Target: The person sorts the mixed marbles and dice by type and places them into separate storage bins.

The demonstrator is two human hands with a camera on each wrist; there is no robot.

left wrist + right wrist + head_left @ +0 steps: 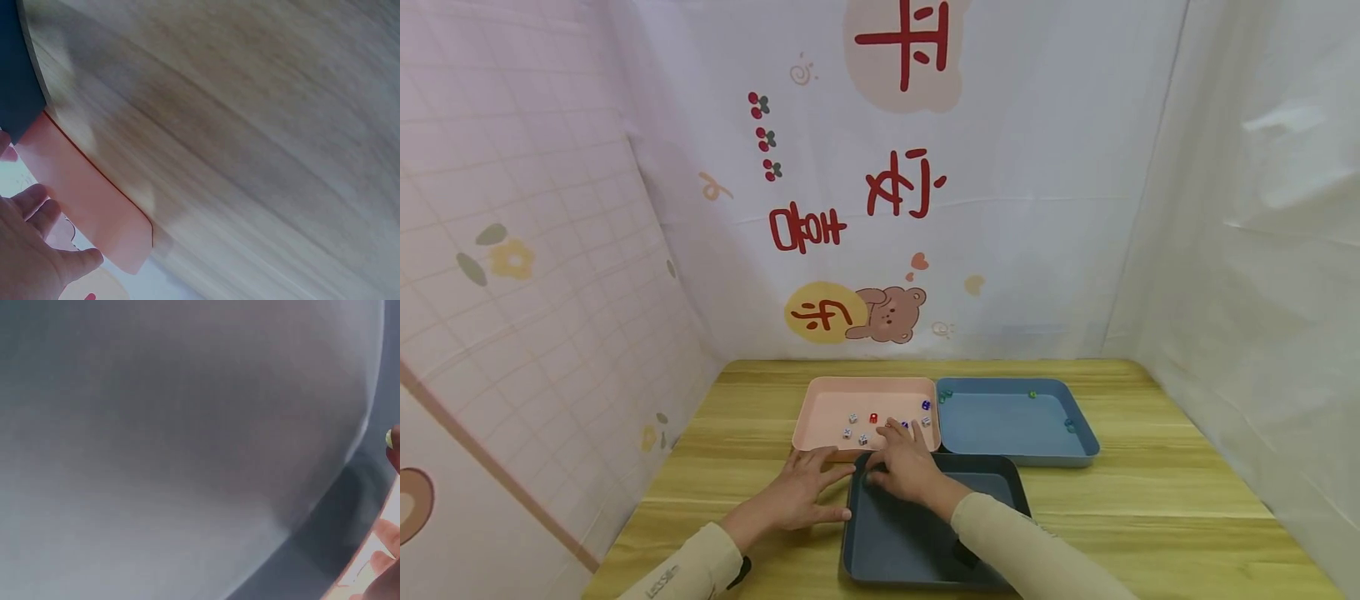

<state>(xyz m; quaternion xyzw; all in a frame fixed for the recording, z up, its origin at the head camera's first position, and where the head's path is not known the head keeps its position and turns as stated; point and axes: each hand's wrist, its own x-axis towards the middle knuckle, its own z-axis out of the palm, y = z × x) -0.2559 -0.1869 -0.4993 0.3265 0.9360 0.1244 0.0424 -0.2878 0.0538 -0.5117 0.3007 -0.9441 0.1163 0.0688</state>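
Note:
Several white, red and blue dice lie in the pink tray (808, 429), among them a red die (873, 418) and a white die (847, 433). My right hand (904, 467) reaches over the near rim of that tray, its fingers spread among the dice near the right side. Thumb and fingers look apart in the right wrist view, and no die shows between them. With fingers spread, my left hand (801, 492) is at the left rim of the dark tray (917, 533), close to the pink tray's near corner. In the left wrist view, the left fingers (78, 264) are beside the pink wall.
A blue tray (1000, 423) stands right of the pink one, holding a few green dice (1032, 395) and teal pieces (1070, 426). All three trays sit close together on a wooden table (1157, 500). Printed white cloth (1037, 250) hangs behind.

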